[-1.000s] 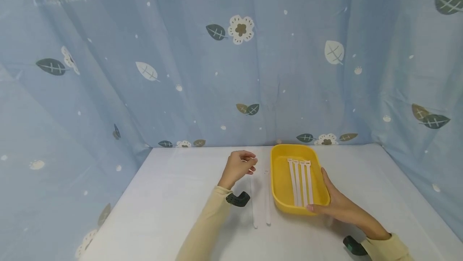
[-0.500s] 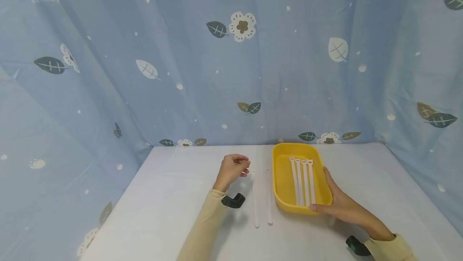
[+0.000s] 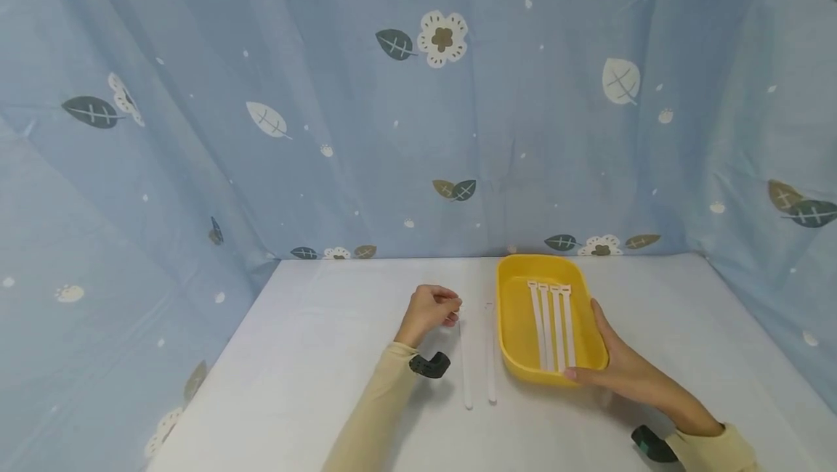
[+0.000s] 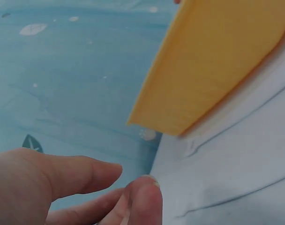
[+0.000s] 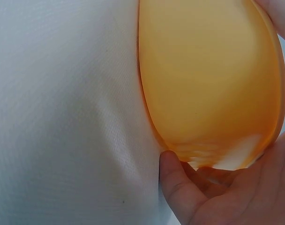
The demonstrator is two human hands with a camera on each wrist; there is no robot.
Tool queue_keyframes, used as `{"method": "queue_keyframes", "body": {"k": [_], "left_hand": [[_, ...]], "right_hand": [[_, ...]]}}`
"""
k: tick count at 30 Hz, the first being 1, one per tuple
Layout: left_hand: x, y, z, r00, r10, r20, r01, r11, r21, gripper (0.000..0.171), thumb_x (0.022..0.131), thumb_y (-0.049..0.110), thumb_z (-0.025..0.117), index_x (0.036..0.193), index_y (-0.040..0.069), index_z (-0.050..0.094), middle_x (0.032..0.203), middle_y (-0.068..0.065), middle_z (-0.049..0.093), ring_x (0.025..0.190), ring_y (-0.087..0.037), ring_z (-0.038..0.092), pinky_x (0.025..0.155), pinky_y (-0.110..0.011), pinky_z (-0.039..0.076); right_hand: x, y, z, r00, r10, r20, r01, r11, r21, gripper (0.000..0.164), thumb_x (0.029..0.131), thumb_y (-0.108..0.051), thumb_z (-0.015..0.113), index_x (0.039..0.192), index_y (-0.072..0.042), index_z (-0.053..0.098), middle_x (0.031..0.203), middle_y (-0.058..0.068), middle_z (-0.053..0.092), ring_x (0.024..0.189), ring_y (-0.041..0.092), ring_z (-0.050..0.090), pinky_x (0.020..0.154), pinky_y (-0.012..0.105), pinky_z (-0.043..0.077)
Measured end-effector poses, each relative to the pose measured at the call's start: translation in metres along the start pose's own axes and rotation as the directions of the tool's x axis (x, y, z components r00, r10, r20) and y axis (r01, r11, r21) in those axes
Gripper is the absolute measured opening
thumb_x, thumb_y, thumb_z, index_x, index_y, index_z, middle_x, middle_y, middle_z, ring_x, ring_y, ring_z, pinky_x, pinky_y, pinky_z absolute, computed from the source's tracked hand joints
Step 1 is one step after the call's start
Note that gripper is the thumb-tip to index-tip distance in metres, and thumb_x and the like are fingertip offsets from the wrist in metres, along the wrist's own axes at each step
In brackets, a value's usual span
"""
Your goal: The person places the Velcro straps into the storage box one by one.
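My left hand (image 3: 428, 312) hovers by the far end of a flat white strap (image 3: 466, 367) on the table. In the left wrist view, its thumb (image 4: 93, 173) and bent fingers (image 4: 145, 201) stand apart with nothing visible between them. A second white strap (image 3: 491, 363) lies parallel, nearer the yellow tray (image 3: 515, 327). My right hand (image 3: 621, 370) grips that tray at its near right corner, thumb on the rim. Inside the tray, several white straps (image 3: 546, 327) with slotted heads lie side by side. The right wrist view shows the tray's outer wall (image 5: 203, 70) and fingers underneath.
A white cloth (image 3: 294, 370) covers the table. Behind it and along both sides hangs a blue curtain (image 3: 327, 94) with leaf and flower prints. A black wrist device (image 3: 429, 365) sits on the left wrist, and another (image 3: 654, 444) on the right.
My left hand drew slightly left, away from the strap's end, then came back right beside it. The right hand keeps its grip on the tray. The head view has shifted a little.
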State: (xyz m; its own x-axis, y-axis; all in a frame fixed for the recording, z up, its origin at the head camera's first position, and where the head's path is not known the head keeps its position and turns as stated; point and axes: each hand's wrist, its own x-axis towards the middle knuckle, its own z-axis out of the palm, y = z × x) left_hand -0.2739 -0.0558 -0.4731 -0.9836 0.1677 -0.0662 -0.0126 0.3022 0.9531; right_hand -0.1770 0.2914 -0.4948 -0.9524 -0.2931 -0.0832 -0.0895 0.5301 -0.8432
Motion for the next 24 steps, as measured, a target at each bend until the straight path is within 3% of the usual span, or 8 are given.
{"method": "queue_keyframes", "body": {"k": [7, 14, 24], "left_hand": [[0.001, -0.004, 0.017, 0.999, -0.033, 0.021, 0.032, 0.998, 0.048, 0.018, 0.094, 0.007, 0.072, 0.103, -0.007, 0.073, 0.086, -0.017, 0.078, 0.063, -0.013, 0.071, 0.063, -0.028, 0.064], [-0.003, -0.004, 0.031, 0.998, -0.023, 0.052, 0.017, 0.992, 0.123, 0.015, 0.093, 0.007, 0.074, 0.099, -0.007, 0.075, 0.078, -0.015, 0.077, 0.064, -0.019, 0.075, 0.061, -0.028, 0.064], [-0.007, -0.003, 0.042, 0.998, -0.043, 0.053, 0.03, 0.976, 0.217, 0.019, 0.092, 0.01, 0.077, 0.102, -0.006, 0.075, 0.077, -0.009, 0.077, 0.063, -0.015, 0.075, 0.063, -0.025, 0.063]], "right_hand": [[0.0, -0.001, 0.0, 1.0, -0.006, -0.005, 0.006, 1.0, 0.011, 0.128, 0.089, -0.028, 0.077, 0.16, -0.014, -0.029, 0.168, 0.034, -0.012, 0.151, 0.065, 0.005, 0.108, 0.087, 0.022], [-0.001, -0.003, -0.001, 1.0, 0.008, -0.007, -0.008, 1.0, 0.003, 0.129, 0.089, -0.029, 0.078, 0.16, -0.013, -0.029, 0.169, 0.033, -0.012, 0.152, 0.064, 0.005, 0.108, 0.087, 0.022], [0.0, -0.003, -0.001, 1.0, 0.024, -0.006, -0.024, 1.0, -0.011, 0.13, 0.088, -0.031, 0.078, 0.16, -0.015, -0.029, 0.169, 0.032, -0.013, 0.152, 0.064, 0.005, 0.109, 0.087, 0.02]]}}
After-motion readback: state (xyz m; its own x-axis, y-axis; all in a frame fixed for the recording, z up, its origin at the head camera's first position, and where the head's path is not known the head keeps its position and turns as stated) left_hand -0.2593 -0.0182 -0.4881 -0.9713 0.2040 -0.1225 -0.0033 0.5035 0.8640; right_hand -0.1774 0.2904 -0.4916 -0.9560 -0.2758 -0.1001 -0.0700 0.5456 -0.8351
